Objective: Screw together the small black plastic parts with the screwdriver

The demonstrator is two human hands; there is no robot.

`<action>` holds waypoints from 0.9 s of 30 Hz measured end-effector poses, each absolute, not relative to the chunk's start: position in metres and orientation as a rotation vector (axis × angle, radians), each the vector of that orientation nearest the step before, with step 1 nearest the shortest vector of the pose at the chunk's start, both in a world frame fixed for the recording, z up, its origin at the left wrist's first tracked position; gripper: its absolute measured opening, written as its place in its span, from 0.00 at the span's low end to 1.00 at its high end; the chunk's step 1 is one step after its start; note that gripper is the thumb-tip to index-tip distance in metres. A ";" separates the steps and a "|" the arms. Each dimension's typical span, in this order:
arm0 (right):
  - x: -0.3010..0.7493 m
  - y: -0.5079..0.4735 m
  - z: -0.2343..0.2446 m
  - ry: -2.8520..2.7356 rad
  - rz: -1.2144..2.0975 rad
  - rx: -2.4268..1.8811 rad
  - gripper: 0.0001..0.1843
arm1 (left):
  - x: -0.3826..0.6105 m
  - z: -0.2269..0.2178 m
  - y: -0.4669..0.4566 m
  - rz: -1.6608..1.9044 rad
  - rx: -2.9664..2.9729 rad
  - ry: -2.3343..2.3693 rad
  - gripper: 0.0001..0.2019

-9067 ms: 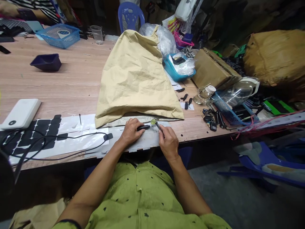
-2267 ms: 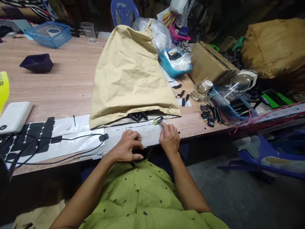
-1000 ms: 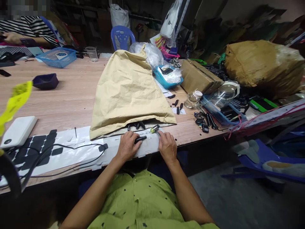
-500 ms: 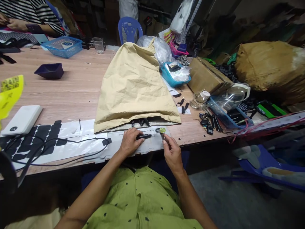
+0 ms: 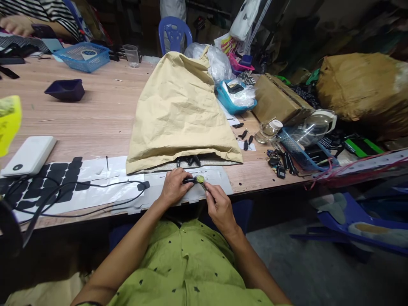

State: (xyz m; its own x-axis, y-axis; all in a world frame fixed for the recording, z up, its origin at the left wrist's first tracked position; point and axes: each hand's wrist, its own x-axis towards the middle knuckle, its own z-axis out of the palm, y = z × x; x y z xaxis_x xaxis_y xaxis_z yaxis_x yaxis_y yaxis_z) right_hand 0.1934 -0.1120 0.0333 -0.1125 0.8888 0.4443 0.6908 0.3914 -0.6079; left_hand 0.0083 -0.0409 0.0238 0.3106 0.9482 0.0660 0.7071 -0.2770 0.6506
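Observation:
My left hand [image 5: 174, 185] is closed on a small, long black piece [image 5: 190, 180], pinned near the table's front edge on a white sheet [image 5: 216, 175]. My right hand [image 5: 219, 207] grips the handle of a small hammer with a yellow-green face [image 5: 200, 179]. The hammer's head is over or against the right end of the black piece; whether they touch I cannot tell. Just behind both hands lies a large cream cloth bag [image 5: 178, 114], its mouth facing me, with several black pieces [image 5: 193, 160] showing inside.
At left lie a black cable [image 5: 111, 187], black stickers [image 5: 60, 182] and a white power bank [image 5: 30, 155]. A dark tray [image 5: 65, 90] and a blue basket [image 5: 83, 57] stand farther back. To the right are key fobs [image 5: 280, 170], a glass jar [image 5: 269, 129] and a carton [image 5: 280, 100]. Another person's hand [image 5: 15, 25] shows top left.
My right hand has brought the hammer leftward, from the right of the black piece to its end. My left hand has stayed in place on the piece.

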 end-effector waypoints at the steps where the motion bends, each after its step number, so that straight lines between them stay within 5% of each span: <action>1: 0.193 -0.112 0.034 -1.861 0.318 -1.371 0.19 | 0.009 0.024 -0.041 0.624 2.073 1.460 0.08; 13: 0.185 -0.108 0.032 -1.858 0.350 -1.371 0.18 | 0.010 0.021 -0.041 0.645 2.058 1.454 0.07; 27: 0.228 -0.065 0.000 -1.808 -0.293 -1.827 0.17 | 0.009 0.025 -0.043 0.629 2.047 1.440 0.09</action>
State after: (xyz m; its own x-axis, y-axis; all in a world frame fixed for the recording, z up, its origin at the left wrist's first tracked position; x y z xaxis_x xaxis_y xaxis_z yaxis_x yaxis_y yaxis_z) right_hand 0.2283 -0.0648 0.0005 0.0724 0.8536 0.5159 0.9728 0.0536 -0.2252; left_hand 0.0093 -0.0429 0.0246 0.3156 0.9470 0.0598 0.6877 -0.2717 0.6733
